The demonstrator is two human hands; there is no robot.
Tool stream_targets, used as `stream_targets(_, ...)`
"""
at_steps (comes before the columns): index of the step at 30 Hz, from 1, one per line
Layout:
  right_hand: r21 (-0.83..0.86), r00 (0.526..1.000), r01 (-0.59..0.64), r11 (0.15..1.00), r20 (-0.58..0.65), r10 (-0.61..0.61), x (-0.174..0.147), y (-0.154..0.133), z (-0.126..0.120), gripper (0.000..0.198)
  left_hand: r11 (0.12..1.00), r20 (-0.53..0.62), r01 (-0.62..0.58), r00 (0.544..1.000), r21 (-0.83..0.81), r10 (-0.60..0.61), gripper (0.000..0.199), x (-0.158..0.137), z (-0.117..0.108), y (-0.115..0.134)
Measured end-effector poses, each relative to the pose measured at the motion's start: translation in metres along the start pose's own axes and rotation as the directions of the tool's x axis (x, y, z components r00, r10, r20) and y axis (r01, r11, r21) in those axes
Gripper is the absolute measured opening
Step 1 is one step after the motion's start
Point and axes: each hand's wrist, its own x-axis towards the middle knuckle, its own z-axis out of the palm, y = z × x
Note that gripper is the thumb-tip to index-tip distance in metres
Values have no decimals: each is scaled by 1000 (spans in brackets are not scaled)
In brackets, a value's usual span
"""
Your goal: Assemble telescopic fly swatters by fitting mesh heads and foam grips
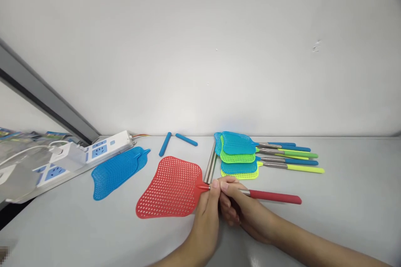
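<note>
Both hands grip a red fly swatter (175, 187) with a metal shaft and a red handle sleeve, held over the table's front. My left hand (206, 212) is closed on the shaft right by the red head, thumb on top. Against it, my right hand (241, 206) pinches the shaft between the left hand and the red handle, which sticks out to the right. Just behind the hands lie bare metal rods (211, 164). Behind and right is a pile of blue, green and yellow fly swatters (238, 145), their handles pointing right.
Two loose blue handle sleeves (165, 144) lie toward the wall. Blue swatter heads (117, 173) are stacked at left, beside a white power strip (108, 147) with plugs and cables. Plastic packaging (28, 150) lies at far left. A white wall (200, 50) borders the grey table (351, 200).
</note>
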Motion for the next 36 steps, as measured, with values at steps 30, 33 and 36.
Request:
stream_targets(30, 98, 989, 104, 990, -113, -93, 2, 1, -2, 31, 999, -20, -43, 999, -23, 43, 43, 0, 4, 13)
stream_targets(33, 113, 989, 103, 988, -116, -89, 1, 1, -2, 31, 998, -42, -42, 998, -39, 41, 45, 1, 4, 14)
stream_targets(36, 133, 990, 93, 987, -121, -77, 1, -1, -3, 31, 998, -48, -41, 998, -52, 38, 45, 2, 4, 14)
